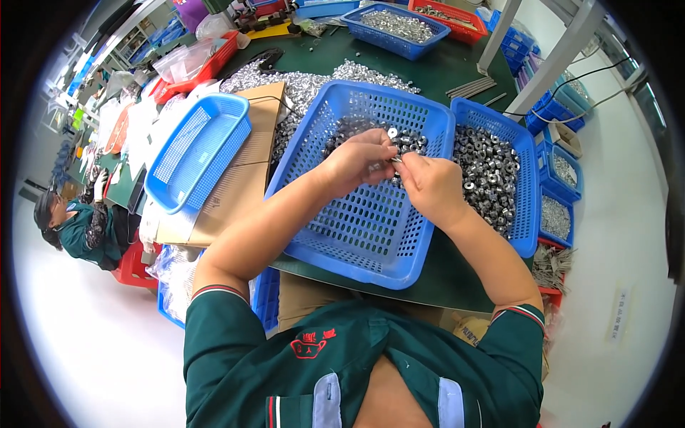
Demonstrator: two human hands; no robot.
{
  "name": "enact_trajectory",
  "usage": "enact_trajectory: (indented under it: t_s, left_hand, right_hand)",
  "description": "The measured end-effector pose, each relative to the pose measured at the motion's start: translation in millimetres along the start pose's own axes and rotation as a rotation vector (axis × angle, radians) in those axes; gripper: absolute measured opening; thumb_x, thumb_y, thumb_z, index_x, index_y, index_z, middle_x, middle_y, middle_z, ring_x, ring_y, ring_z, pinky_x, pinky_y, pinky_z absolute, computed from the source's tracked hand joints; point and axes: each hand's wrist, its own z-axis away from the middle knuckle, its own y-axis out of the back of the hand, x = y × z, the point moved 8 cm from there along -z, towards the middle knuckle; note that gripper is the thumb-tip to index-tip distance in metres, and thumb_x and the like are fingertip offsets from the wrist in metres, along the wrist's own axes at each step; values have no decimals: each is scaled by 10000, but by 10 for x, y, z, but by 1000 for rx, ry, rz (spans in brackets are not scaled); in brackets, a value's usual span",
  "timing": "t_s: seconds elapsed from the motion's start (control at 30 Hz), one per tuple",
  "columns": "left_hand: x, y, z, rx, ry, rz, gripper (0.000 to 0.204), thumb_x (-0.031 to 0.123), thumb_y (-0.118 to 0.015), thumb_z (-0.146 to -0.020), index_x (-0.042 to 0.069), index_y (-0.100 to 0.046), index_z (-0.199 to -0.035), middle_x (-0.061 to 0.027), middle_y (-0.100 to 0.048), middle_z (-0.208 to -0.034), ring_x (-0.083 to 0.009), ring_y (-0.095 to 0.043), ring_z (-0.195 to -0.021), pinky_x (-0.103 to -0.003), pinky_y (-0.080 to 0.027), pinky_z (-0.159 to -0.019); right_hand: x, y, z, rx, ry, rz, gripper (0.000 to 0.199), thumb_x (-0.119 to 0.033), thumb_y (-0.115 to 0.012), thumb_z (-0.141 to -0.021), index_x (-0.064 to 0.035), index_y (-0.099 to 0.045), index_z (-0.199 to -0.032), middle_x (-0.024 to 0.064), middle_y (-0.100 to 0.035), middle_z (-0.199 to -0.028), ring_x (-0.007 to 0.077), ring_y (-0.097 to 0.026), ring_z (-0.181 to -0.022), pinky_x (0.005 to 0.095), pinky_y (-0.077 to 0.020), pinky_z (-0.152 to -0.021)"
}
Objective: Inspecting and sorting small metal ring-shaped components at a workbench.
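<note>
A small metal part [394,160] sits pinched between the two hands, held just above the middle of the large blue basket [342,246]; it is too small to tell its exact shape. The left hand [358,161] is curled nearly closed, its fingertips [386,152] gathered on the part; the right hand [430,187] is likewise closed to a pinch, thumb and forefinger meeting the part from the other side, so the hands touch at the fingertips. Inside the large blue basket, toward its far end and just beyond the hands, lies a heap of small silvery ring-shaped parts [360,129]; the near half of its slotted floor is bare. Touching the large blue basket on its right side stands a narrower blue basket [529,187], filled with grey metal nuts [489,177]. To the left of the large blue basket a smaller light-blue basket [196,150] rests tilted on a cardboard sheet [235,187]. Beyond the large blue basket a loose pile of shiny metal pieces [303,82] spreads over the green table [435,71]; farther still stands another blue basket of parts [394,28]. Well to the left of the large blue basket another person [75,227] in green sits low.
</note>
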Motion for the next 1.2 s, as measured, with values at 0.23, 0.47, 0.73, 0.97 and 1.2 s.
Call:
enact_trajectory:
  t_s: [0.23, 0.47, 0.73, 0.97, 1.2]
  left_hand:
    - [-6, 16, -1, 55, 0, -43, 104, 110, -539, -914, 92, -484, -829, -52, -584, -720, -113, -549, -565, -208, -330, -430]
    - [118, -25, -6, 140, -184, -224, 90, 122, -541, -908, 92, -483, -846, -29, -533, -687, -90, -423, -538, -213, -320, -484]
    - [467, -144, -11, 225, -307, -678, 130, 131, -590, -870, 82, -472, -844, -5, -508, -688, -68, -465, -607, -206, -329, -512]
    - [541, -1321, -528, -175, -445, -1253, 297, 180, -650, -779, 28, -577, -1024, -145, -655, -924, -242, -642, -857, -350, -498, -742]
    - [-856, -2162, -1124, -646, -455, -1971, 228, 179, -617, -723, 89, -708, -913, -164, -681, -924, -348, -655, -880, -460, -527, -729]
  right_hand:
    - [-134, 11, 33, 63, 118, 152, 183, -144, -628, -814, -68, -501, -707, 96, -570, -594, 282, -586, -546, 394, -436, -481]
    - [235, -141, 30, -75, -263, -179, 273, -288, -533, -884, -55, -569, -748, 171, -614, -659, 371, -612, -632, 483, -457, -553]
    - [459, -176, 57, -112, -430, -508, 350, -352, -528, -889, -45, -610, -741, 181, -629, -710, 372, -620, -698, 461, -456, -615]
    - [4, -384, 171, -620, -44, 99, 230, -255, -518, -884, -72, -637, -812, 123, -658, -744, 348, -648, -736, 451, -494, -705]
    - [-90, -275, 205, -444, -82, -665, 288, -143, -554, -868, -53, -570, -1142, 176, -560, -1171, 276, -534, -1111, 420, -404, -938]
